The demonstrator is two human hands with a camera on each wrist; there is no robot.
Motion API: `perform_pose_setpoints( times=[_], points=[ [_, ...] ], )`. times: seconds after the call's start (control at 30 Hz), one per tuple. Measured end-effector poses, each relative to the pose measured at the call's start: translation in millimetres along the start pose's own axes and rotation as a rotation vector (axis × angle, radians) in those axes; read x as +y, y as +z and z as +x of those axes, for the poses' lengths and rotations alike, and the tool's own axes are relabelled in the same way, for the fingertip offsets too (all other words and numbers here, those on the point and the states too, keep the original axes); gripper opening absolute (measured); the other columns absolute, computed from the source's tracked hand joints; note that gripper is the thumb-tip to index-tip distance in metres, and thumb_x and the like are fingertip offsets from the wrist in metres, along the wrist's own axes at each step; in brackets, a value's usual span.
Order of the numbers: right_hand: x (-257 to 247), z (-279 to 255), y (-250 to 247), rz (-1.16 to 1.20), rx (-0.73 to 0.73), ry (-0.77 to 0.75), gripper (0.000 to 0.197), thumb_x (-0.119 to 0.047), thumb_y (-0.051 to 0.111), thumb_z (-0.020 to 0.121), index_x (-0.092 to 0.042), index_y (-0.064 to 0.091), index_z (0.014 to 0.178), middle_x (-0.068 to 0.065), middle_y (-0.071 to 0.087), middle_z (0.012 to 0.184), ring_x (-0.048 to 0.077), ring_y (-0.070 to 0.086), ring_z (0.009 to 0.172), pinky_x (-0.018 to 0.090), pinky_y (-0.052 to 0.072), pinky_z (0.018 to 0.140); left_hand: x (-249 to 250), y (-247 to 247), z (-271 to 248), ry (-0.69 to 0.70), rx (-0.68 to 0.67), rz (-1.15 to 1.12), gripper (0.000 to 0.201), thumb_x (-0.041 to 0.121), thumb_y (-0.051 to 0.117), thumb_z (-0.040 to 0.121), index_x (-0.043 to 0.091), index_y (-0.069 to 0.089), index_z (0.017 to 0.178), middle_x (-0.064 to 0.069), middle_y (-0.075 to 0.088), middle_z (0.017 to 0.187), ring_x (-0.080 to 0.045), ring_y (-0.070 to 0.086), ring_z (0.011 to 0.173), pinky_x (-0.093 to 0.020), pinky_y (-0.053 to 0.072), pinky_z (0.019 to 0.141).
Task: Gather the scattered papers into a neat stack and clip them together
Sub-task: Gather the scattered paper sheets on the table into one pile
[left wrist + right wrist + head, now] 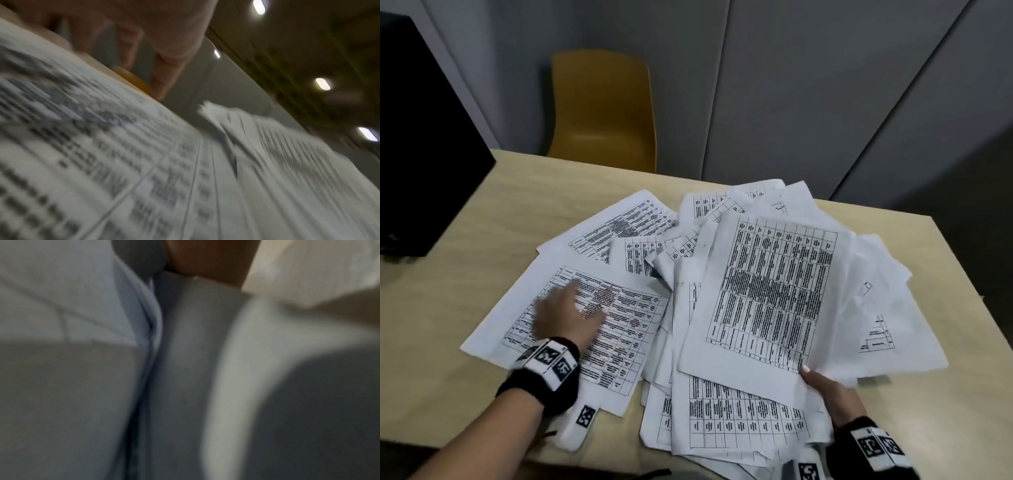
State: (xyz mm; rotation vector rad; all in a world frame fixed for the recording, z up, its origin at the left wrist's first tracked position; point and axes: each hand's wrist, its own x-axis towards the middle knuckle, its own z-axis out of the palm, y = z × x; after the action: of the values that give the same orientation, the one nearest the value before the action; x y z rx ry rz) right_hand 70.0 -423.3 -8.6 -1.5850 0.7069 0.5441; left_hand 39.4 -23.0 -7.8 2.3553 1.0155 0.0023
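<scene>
Printed papers [722, 291] lie fanned in a loose, overlapping heap across the middle and right of the pale wooden counter [448, 281], each sheet covered with ruled tables of dense black text. One sheet [619, 322] lies apart at the left edge of the heap, flat on the counter and turned at an angle to the others. The left hand [565, 315] rests on top of this sheet with its fingers spread and nearly straight, gripping nothing (it is motion-blurred in the head view). In the left wrist view the fingers [164, 81] hang just above the blurred print of the same sheet [102, 162].

The right hand [832, 394] is at the near right of the heap, its thumb pressed on top of the near corner of a raised top sheet [767, 298] and the rest of its fingers hidden under the paper, so it pinches that sheet, and perhaps more beneath it. The right wrist view shows only blurred paper edges [152, 353] close to the lens and a bit of skin.

A black box-like object [421, 137] stands at the far left of the counter, and a yellow chair [602, 109] sits beyond the far edge against grey wall panels.
</scene>
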Motion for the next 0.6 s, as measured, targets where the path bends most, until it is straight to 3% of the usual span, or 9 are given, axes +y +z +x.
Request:
perform_pose_setpoints(
  times=[0.03,0.1,0.2,0.27,0.37,0.43,0.5,0.53,0.6],
  points=[
    [-2,1,0,0.023,0.005,-0.008,0.073,-0.038,0.083,0.048,0.003,0.066,0.106,0.007,0.075,0.073,0.031,0.066,0.090,0.043,0.047,0.092,-8,-6,2,-0.147,0.092,-0.024,0.085,0.040,0.076,0.066,0.024,0.034,0.138,-0.017,0.039,0.143,-0.040,0.037,0.128,-0.054,0.035,0.104],
    [-8,2,1,0.048,-0.014,-0.025,0.065,-0.035,0.083,0.051,0.001,0.068,0.103,0.008,0.075,0.075,0.030,0.068,0.085,0.041,0.049,0.088,-31,-12,2,-0.457,0.126,-0.129,0.101,0.042,0.078,0.062,0.026,0.019,0.142,-0.017,0.021,0.150,-0.042,0.025,0.134,-0.055,0.029,0.107],
    [-19,0,5,0.074,-0.047,-0.015,0.037,-0.022,0.073,0.071,0.002,0.068,0.099,0.011,0.075,0.073,0.026,0.072,0.065,0.035,0.050,0.069,-59,-11,2,-0.627,0.135,-0.277,0.116,0.039,0.083,0.048,0.044,0.006,0.135,-0.006,0.005,0.153,-0.045,0.017,0.135,-0.065,0.040,0.093],
    [-21,-2,8,0.065,-0.060,0.006,0.042,-0.025,0.075,0.069,0.002,0.068,0.101,0.014,0.075,0.081,0.028,0.072,0.071,0.037,0.052,0.074,-61,-7,-1,-0.613,0.106,-0.262,0.122,0.032,0.085,0.051,0.044,0.001,0.138,-0.006,-0.002,0.155,-0.043,0.012,0.138,-0.063,0.035,0.099],
    [-15,6,7,0.092,-0.082,0.016,0.075,-0.039,0.085,0.041,-0.003,0.068,0.104,0.015,0.074,0.092,0.032,0.070,0.086,0.046,0.048,0.093,-54,-1,-6,-0.483,0.033,-0.086,0.125,0.038,0.085,0.056,0.037,-0.003,0.145,-0.009,-0.003,0.156,-0.038,0.004,0.140,-0.057,0.018,0.110],
    [-21,2,7,0.081,-0.105,0.004,0.056,-0.032,0.080,0.057,-0.001,0.067,0.101,0.012,0.075,0.079,0.026,0.072,0.073,0.040,0.054,0.081,-55,-4,0,-0.384,-0.047,0.014,0.124,0.047,0.082,0.058,0.038,-0.006,0.145,-0.006,-0.003,0.158,-0.039,-0.001,0.141,-0.058,0.013,0.111],
    [-31,-4,2,0.123,-0.101,-0.016,0.021,-0.019,0.065,0.078,-0.003,0.065,0.091,0.003,0.072,0.057,0.014,0.069,0.052,0.032,0.048,0.063,-62,-8,14,-0.319,-0.130,0.058,0.125,0.046,0.082,0.059,0.037,-0.008,0.146,-0.004,-0.004,0.159,-0.039,-0.005,0.143,-0.058,0.010,0.113],
    [-35,-6,0,0.146,-0.098,-0.046,0.013,-0.016,0.062,0.079,-0.006,0.064,0.087,0.001,0.070,0.053,0.011,0.068,0.048,0.030,0.044,0.063,-63,-9,19,-0.272,-0.175,0.083,0.128,0.044,0.083,0.057,0.036,-0.009,0.146,-0.004,-0.004,0.159,-0.037,-0.006,0.144,-0.058,0.009,0.113],
    [-39,-5,-3,0.175,-0.129,-0.082,0.028,-0.024,0.071,0.067,-0.007,0.066,0.090,0.006,0.074,0.066,0.017,0.071,0.059,0.035,0.049,0.072,-59,-9,22,-0.153,-0.229,0.107,0.132,0.042,0.085,0.055,0.036,-0.011,0.145,-0.003,-0.005,0.160,-0.032,-0.008,0.145,-0.058,0.006,0.114]
  ],
)
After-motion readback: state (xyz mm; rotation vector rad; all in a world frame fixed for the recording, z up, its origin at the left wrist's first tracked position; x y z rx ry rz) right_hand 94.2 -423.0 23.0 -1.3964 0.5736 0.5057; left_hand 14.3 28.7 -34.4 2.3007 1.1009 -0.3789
